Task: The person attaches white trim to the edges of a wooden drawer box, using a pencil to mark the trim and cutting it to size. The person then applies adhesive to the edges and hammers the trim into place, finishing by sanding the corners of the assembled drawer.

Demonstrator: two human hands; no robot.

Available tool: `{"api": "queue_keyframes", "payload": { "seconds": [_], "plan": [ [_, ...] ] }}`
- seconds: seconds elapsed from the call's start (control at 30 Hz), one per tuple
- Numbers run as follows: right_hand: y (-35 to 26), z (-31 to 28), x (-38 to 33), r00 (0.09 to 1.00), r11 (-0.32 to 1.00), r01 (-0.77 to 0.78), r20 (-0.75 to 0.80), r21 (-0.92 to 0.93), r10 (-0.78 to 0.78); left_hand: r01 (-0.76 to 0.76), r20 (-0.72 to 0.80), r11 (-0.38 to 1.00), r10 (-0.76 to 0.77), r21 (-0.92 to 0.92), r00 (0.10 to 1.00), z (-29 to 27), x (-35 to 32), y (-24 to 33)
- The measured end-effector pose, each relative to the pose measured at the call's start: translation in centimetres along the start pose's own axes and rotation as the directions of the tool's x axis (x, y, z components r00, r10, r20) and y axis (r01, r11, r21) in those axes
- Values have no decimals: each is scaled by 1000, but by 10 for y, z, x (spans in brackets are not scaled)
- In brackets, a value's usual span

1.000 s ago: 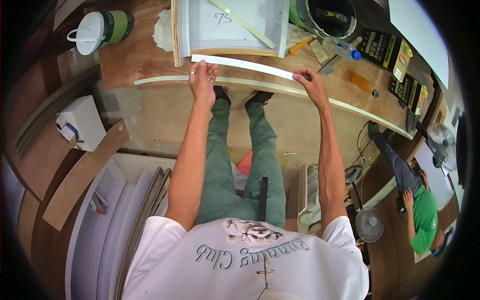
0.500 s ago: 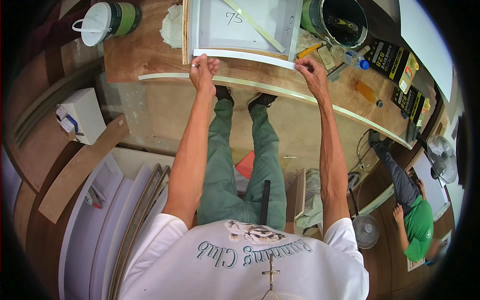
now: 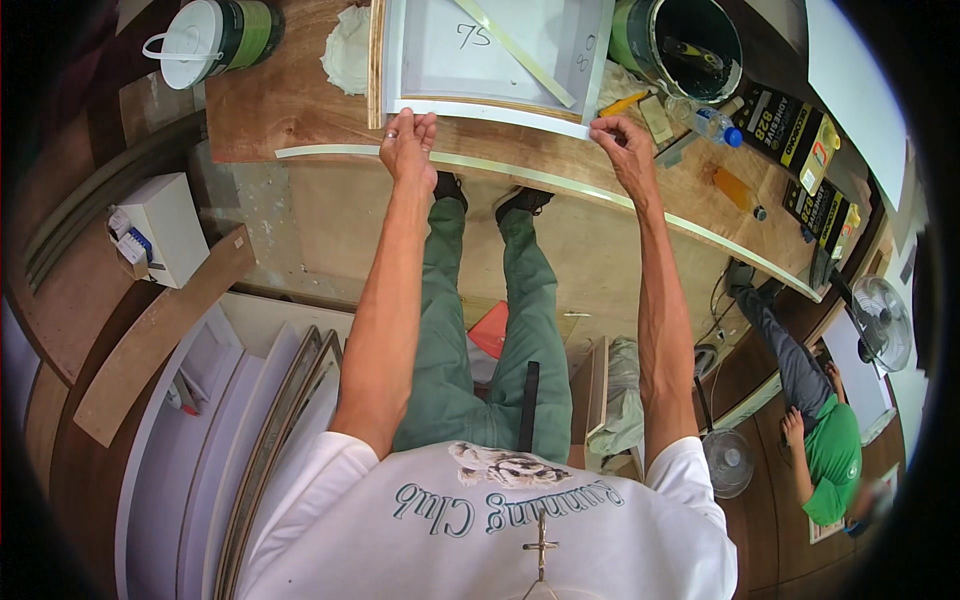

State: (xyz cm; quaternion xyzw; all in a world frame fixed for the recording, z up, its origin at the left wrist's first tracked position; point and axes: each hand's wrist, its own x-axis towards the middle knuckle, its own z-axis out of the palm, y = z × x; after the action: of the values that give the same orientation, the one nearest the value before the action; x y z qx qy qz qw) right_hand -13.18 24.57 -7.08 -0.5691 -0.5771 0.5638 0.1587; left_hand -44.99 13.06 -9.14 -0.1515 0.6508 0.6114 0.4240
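A white edging strip (image 3: 490,114) stretches between my two hands along the near plywood edge of a pale open box (image 3: 391,60), which looks like a drawer. My left hand (image 3: 407,155) pinches the strip's left end at the box's near left corner. Around the other end, the fingers of my right hand (image 3: 628,148) are closed near the right corner. Inside the box lies a loose pale green strip (image 3: 520,57), set diagonally. Whether the held strip touches the edge all along cannot be told.
The wooden workbench (image 3: 290,105) has a long pale strip (image 3: 480,163) along its front. To the right stand an open bucket (image 3: 640,40), a water bottle (image 3: 712,122) and an orange bottle (image 3: 735,187). A lidded pail (image 3: 192,45) is left; a person in green (image 3: 833,460) works at far right.
The strip sits slightly closer to the box's near edge, its right end a little higher. Both hands keep their hold, and the whole view has shifted slightly.
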Motion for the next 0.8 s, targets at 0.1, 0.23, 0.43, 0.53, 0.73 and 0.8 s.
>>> {"api": "queue_keyframes", "payload": {
  "seconds": [0.1, 0.23, 0.43, 0.53, 0.73, 0.8],
  "plan": [
    [2, 0, -1, 1000, 1000, 8, -4, -21, -8, -3, -25, 1000, 3, -9, 1000, 4, -2, 1],
    [5, 2, 0, 1000, 1000, -13, -20, 17, 14, -31, -44, 999, 30, -24, 999, 11, -6, 1],
    [2, 3, 2, 999, 997, -50, -11, 58, 50, -32, -74, 999, 31, -8, 997, 12, -3, 1],
    [4, 3, 3, 999, 996, -40, -7, 85, 40, -36, -76, 999, 35, -9, 997, 12, -2, 1],
    [7, 6, 3, 999, 997, -19, -35, 78, 22, -50, -77, 999, 50, -8, 996, 11, -1, -1],
    [9, 6, 5, 999, 999, 20, -38, 39, -18, -59, -67, 998, 59, -3, 996, 10, 2, -1]
  ]
}}
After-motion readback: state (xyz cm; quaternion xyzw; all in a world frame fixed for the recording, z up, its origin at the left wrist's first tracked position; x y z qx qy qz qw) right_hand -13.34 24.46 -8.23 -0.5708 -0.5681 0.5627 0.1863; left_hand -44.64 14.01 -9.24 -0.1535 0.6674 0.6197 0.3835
